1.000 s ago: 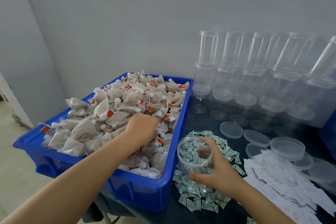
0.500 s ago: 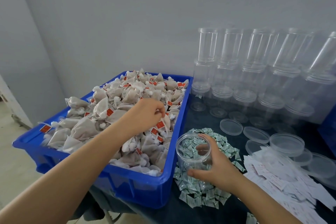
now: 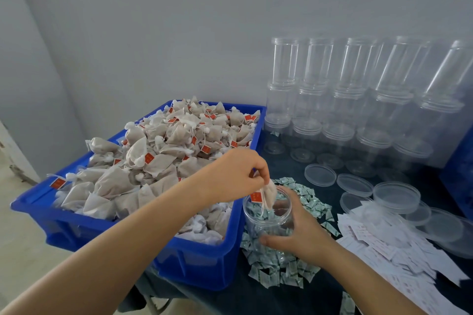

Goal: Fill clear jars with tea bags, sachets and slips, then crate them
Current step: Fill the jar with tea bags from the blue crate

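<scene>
Currently the right hand (image 3: 299, 235) is wrapping its grip around the wall of an open clear jar (image 3: 267, 215), which is standing on the sachets (image 3: 276, 263) heaped on the dark surface (image 3: 256, 299); the left hand (image 3: 235, 176) is pinching a tea bag (image 3: 268, 193) closed between fingertips and is holding it over the jar mouth, red tag dangling at the rim. The bag is appearing soft, light and crushable; holding it by its gathered top or string, as the pinch is doing now, is likely the safest point. The jar is looking thin-walled and slick; a mid-wall grasp is probably keeping it from tipping on the loose sachets. White slips (image 3: 399, 258) are lying to the right; the blue crate (image 3: 194, 263) of tea bags is sitting to the left; loose lids (image 3: 320, 174) are lying beyond; stacked empty jars (image 3: 358, 100) are standing against the wall.
</scene>
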